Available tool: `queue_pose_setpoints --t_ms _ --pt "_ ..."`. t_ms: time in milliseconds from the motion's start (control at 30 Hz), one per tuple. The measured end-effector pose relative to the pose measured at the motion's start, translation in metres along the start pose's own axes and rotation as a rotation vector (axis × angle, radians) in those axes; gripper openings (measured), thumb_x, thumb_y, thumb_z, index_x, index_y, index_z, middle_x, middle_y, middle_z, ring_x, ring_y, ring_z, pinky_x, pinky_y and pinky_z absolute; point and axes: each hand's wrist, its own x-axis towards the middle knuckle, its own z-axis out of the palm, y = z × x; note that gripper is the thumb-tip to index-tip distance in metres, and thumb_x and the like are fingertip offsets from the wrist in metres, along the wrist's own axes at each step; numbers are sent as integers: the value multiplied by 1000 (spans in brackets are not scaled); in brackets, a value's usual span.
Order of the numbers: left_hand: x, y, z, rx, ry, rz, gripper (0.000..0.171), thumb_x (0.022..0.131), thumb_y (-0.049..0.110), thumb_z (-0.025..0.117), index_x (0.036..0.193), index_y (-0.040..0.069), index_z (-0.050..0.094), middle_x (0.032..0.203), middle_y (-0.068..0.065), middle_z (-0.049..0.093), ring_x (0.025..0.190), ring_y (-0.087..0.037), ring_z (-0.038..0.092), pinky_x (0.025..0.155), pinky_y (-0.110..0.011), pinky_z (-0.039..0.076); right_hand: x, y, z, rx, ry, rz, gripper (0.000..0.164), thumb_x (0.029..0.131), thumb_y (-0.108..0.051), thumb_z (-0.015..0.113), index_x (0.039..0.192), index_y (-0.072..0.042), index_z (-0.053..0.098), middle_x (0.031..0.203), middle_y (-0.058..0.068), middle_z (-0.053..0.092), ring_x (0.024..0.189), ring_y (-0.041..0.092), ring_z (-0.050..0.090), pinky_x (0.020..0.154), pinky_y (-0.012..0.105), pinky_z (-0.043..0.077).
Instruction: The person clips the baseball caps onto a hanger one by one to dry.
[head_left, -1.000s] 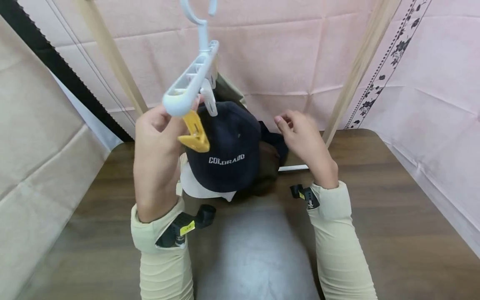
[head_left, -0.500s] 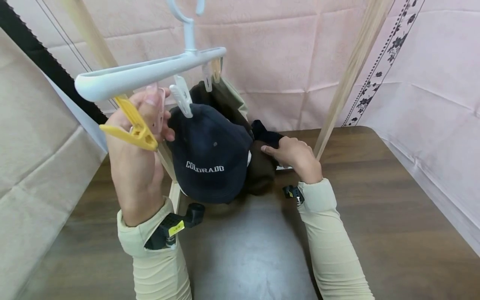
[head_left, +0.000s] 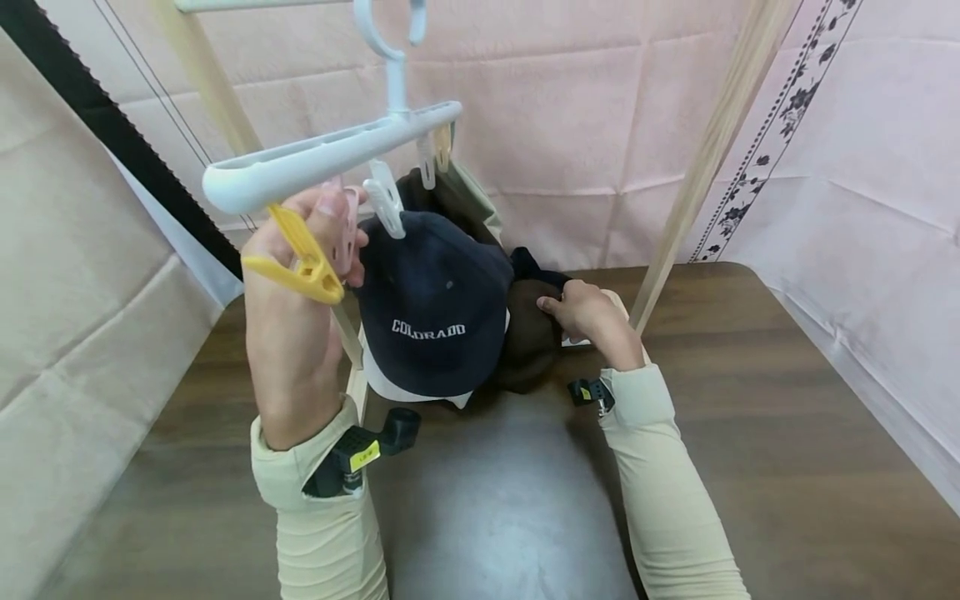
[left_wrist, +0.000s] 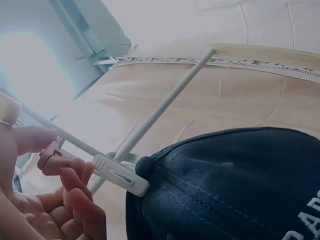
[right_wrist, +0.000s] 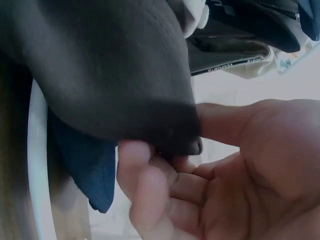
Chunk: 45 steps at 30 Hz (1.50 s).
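Grip: pinches pink plastic clothespin [head_left: 347,235] in left fingers [left_wrist: 35,138] | pinches dark-brown fabric cap [head_left: 531,342] in right fingers [right_wrist: 148,196], extending leftward

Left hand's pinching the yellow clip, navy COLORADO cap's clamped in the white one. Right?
No: the left hand pinches the pink clip, not the yellow clip; head view shows it. The navy COLORADO cap is clamped in the white clip.

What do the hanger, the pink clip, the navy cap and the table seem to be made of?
Hanger: probably plastic; smooth, moulded, evenly pale blue.
Pink clip: likely plastic too, seemingly slightly see-through.
Navy cap: matte cloth, perhaps cotton; stitched seams show.
Table: wood or laminate, can't tell which; brown grain, soft sheen.
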Motion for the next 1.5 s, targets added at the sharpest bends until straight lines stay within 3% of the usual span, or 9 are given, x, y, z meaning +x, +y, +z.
queue_pose_setpoints --t_ms 133,400,500,667,800,900,1167,1267,1500 --pt "-1 3 -1 18 6 -19 20 104 18 66 110 1 75 95 -18 61 84 -26 57 62 -26 48 -1 -4 0 28 75 -49 48 116 -36 38 95 -1 64 80 14 64 80 32 68 87 46 53" --pt "-2 6 -2 63 15 -63 24 105 21 65 117 2 74 101 -17 62 83 -26 57 64 -26 49 -22 -10 -11 134 243 -76 51 116 -39 35 115 4 64 109 26 62 102 40 60 95 53 47" --pt "-1 6 -3 57 16 -53 24 105 21 66 117 2 74 100 -18 63 82 -27 57 63 -26 48 -33 -12 -17 126 307 -83 52 116 -39 36 111 4 66 114 27 64 102 41 60 94 55 48" --pt "0 3 -2 40 5 -22 21 104 20 67 112 2 75 92 -15 62 79 -27 56 61 -27 47 -53 -13 -25 189 516 -124 52 114 -41 43 85 -1 59 100 25 64 97 41 60 89 55 47" --pt "0 2 -1 51 0 15 20 104 21 67 109 4 75 86 -13 61 74 -27 56 60 -27 48 -70 -21 -33 239 676 -201 48 113 -43 47 95 -1 63 110 27 69 110 49 62 96 62 46" --pt "0 3 -1 60 8 22 20 104 22 67 109 5 75 83 -11 62 71 -25 57 60 -28 50 -86 -28 -39 224 736 -257 45 112 -44 48 102 -4 67 112 24 71 113 50 62 98 63 44" --pt "1 5 0 7 -26 2 21 106 22 63 107 4 74 95 -15 66 83 -25 60 62 -29 51 -117 -39 -42 218 936 -521 32 103 -36 68 89 -8 75 75 9 67 77 27 58 76 33 43" --pt "0 5 0 -28 -33 -14 19 105 19 64 108 4 74 104 -15 64 88 -24 57 65 -26 52 -125 -40 -44 195 952 -599 25 103 -29 70 91 -9 78 76 7 70 75 22 59 74 27 41" --pt "1 3 2 -185 -78 -45 17 105 11 60 96 9 74 105 -12 69 90 -22 53 68 -27 47 -149 -38 -48 84 828 -697 12 101 -19 72 93 -11 76 83 2 71 78 22 62 76 28 41"
